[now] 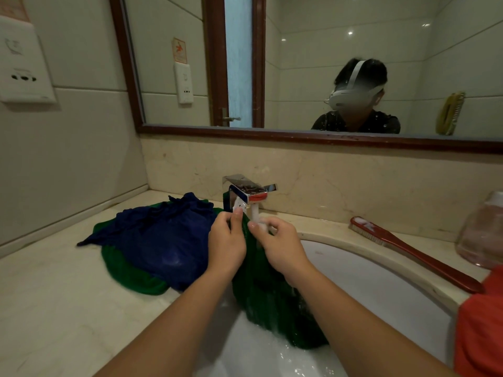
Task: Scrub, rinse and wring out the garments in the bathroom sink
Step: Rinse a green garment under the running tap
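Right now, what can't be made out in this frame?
Head view:
- orange item: cut off by the right edge.
- jar: blurred, cut off; contents unclear.
- green garment: left hand and right hand cover the gripped part.
- green cloth under blue garment: mostly covered.

Sink [381,270] lower centre-right, set in the worktop [54,308]. Behind it, mid-frame: faucet [249,190]. Your left hand [227,240] and right hand [280,246] meet just under the spout; held garment [269,300] hangs between them into the basin. Left of sink, on the worktop: top garment [163,240] lying over bottom garment [128,270]. Right of sink: brush [408,248] along the rim, jar [481,232] beyond it at the right edge. Upper frame, behind all: mirror [299,63].
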